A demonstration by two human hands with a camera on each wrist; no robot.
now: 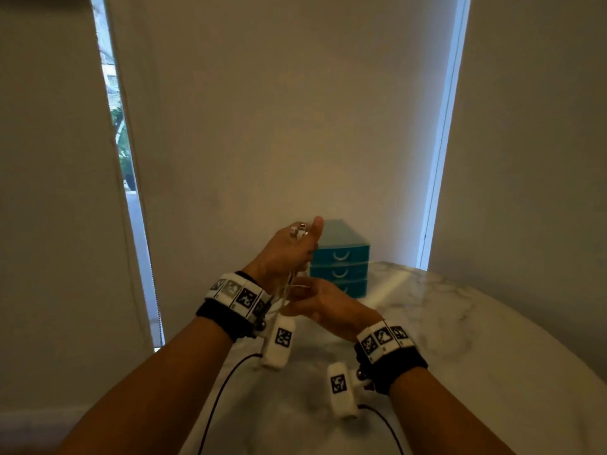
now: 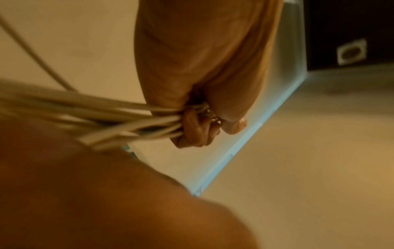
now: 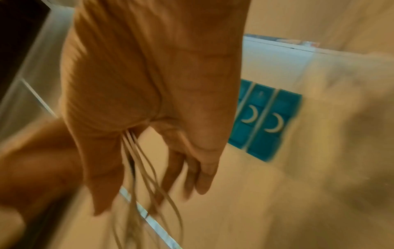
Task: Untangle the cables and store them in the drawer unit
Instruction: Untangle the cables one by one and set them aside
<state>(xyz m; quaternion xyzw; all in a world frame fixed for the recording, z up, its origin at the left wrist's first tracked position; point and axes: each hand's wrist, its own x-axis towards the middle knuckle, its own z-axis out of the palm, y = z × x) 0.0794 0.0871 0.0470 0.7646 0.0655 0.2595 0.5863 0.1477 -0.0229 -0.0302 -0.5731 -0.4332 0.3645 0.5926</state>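
Observation:
My left hand (image 1: 295,247) is raised above the table, fingers (image 2: 196,134) curled round a bundle of white cables (image 2: 95,116). Plug ends (image 1: 299,232) stick out at the top of that fist beside the thumb. The strands (image 1: 285,290) hang down to my right hand (image 1: 315,298), just below. In the right wrist view the cables (image 3: 136,160) run out between thumb and fingers of the right hand (image 3: 149,198), and the fingers lie fairly straight. A teal drawer unit (image 1: 341,254) with three shut drawers stands right behind the hands and shows blurred past the palm as teal drawers (image 3: 266,121).
A round white marble table (image 1: 460,323) lies under the hands, and the drawer unit stands at its far edge against the wall. Black leads (image 1: 216,399) trail from the wrist cameras. A narrow window strip (image 1: 121,159) is at the left.

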